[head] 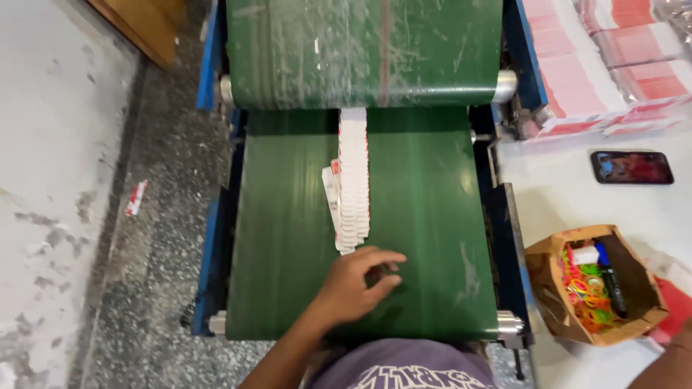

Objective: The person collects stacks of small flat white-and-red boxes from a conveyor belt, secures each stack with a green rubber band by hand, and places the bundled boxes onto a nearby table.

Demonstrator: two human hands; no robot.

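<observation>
At lower centre the left hand (357, 281) rests loosely curled, grasping nothing, on the green belt (425, 216) just below the row of white cards (353, 180), as a stop; the right hand is unseen.

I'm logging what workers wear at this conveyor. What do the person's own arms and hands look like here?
The left hand and forearm are bare: no glove, no sleeve, no watch or ring visible. The right arm shows only at the frame's corner, bare, with a thin band at the wrist. A purple printed shirt covers the torso.
</observation>
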